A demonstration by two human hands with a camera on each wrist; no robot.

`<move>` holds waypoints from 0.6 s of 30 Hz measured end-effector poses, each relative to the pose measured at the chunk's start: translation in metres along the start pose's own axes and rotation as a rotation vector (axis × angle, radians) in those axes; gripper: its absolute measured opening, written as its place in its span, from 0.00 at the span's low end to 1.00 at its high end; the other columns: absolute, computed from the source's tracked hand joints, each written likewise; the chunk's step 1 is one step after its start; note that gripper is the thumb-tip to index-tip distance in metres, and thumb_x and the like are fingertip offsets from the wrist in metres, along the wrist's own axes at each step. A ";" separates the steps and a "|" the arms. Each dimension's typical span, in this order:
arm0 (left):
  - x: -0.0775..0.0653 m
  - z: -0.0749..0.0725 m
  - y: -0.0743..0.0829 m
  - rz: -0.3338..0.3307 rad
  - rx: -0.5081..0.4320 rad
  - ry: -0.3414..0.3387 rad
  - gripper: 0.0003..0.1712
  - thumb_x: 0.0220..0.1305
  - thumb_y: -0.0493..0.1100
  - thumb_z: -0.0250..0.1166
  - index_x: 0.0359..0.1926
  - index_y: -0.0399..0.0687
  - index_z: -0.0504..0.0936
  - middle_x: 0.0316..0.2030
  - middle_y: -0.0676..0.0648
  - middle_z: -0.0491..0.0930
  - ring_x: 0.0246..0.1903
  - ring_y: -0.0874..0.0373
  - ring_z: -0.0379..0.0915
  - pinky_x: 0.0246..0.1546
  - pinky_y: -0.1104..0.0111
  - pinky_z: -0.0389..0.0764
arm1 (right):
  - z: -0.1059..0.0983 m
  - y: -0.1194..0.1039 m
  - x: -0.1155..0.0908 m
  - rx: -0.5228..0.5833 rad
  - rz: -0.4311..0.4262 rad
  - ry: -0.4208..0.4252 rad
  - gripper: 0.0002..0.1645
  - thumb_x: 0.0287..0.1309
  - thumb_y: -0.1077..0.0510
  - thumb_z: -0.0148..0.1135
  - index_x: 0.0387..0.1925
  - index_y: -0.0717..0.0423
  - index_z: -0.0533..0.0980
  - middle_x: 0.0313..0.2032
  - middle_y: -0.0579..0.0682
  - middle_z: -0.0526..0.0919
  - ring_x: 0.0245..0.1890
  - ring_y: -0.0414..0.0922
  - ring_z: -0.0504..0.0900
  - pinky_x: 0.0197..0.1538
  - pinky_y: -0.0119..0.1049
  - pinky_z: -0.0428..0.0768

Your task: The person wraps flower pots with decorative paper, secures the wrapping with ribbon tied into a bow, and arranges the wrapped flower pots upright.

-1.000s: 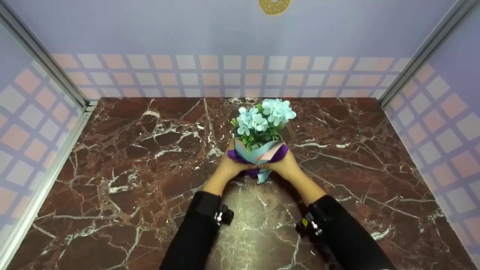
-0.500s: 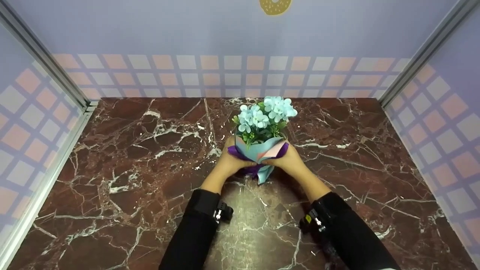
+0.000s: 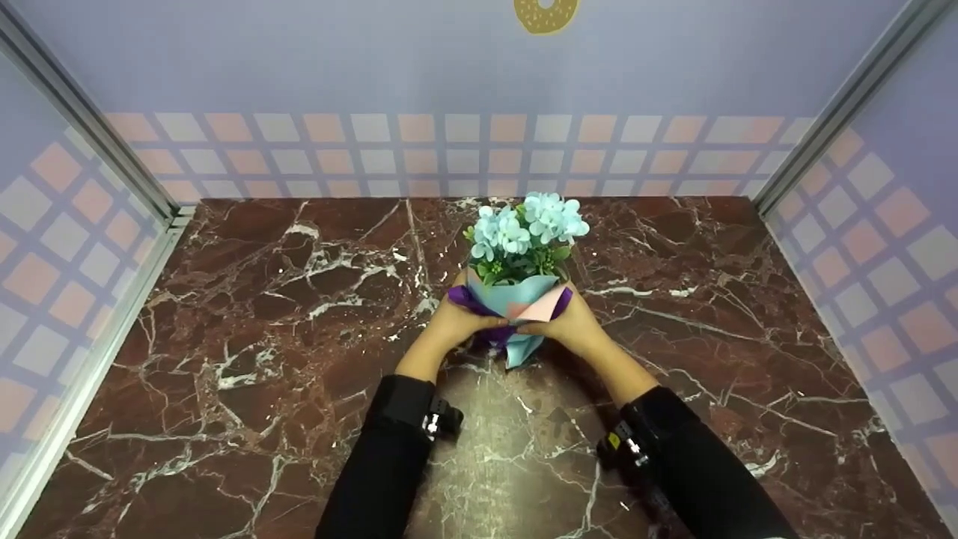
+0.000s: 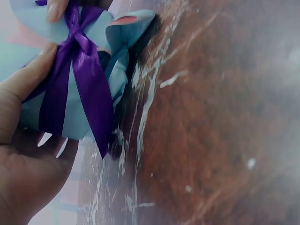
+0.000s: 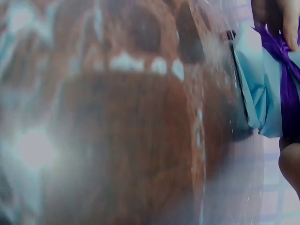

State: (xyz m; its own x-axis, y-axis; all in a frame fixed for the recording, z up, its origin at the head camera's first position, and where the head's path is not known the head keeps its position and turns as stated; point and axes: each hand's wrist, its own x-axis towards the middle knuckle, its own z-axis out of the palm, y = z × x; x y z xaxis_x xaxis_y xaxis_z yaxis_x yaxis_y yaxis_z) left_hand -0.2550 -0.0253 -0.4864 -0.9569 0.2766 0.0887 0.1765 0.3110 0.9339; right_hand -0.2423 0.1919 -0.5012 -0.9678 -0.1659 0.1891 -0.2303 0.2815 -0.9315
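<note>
A bouquet of pale blue flowers [image 3: 550,217] with green leaves stands upright near the middle of the table, wrapped in light blue and pink paper [image 3: 516,296]. A purple ribbon [image 4: 91,77] is tied in a bow around the wrapping, as the left wrist view shows. My left hand [image 3: 453,322] grips the wrapping from the left, its thumb lying by the knot. From the other side my right hand [image 3: 576,322] holds it, thumb at the front near the bow. Both hands' far fingers are mostly hidden behind the paper in the head view.
Beneath lies a dark red marbled table [image 3: 262,337] with white veins. A lilac wall [image 3: 337,67] with pink and white checks closes off the back, and similar panels stand at left and right. A camera is strapped to each wrist.
The bouquet has turned and tilted slightly between both hands, its flowers shifting a little upward in the head view. The hands keep their hold.
</note>
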 end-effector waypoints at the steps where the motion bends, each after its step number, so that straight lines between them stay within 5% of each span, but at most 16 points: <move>1: 0.000 0.000 0.000 -0.001 0.007 -0.001 0.59 0.41 0.38 0.81 0.71 0.34 0.56 0.61 0.33 0.70 0.63 0.40 0.64 0.67 0.55 0.61 | -0.001 0.000 0.000 -0.003 -0.014 -0.015 0.46 0.28 0.67 0.83 0.54 0.66 0.71 0.45 0.56 0.81 0.44 0.50 0.79 0.53 0.43 0.75; 8: 0.000 -0.002 0.000 0.035 0.009 0.009 0.34 0.41 0.40 0.82 0.44 0.35 0.70 0.42 0.41 0.76 0.47 0.46 0.74 0.55 0.57 0.73 | -0.002 -0.003 0.001 -0.054 0.018 -0.003 0.46 0.29 0.65 0.83 0.55 0.67 0.70 0.43 0.56 0.81 0.44 0.50 0.78 0.52 0.42 0.76; 18: -0.001 -0.003 0.001 0.021 0.083 0.004 0.36 0.36 0.41 0.84 0.40 0.41 0.67 0.34 0.47 0.72 0.40 0.49 0.73 0.50 0.58 0.75 | 0.002 -0.005 0.001 -0.012 0.000 0.053 0.45 0.29 0.64 0.84 0.54 0.65 0.71 0.43 0.55 0.82 0.44 0.50 0.79 0.53 0.42 0.77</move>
State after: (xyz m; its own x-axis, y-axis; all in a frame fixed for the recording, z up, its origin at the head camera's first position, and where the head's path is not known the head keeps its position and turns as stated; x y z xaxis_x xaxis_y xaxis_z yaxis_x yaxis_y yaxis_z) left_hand -0.2543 -0.0282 -0.4841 -0.9537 0.2804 0.1090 0.2144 0.3792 0.9001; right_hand -0.2418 0.1888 -0.4969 -0.9718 -0.1160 0.2054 -0.2310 0.2934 -0.9277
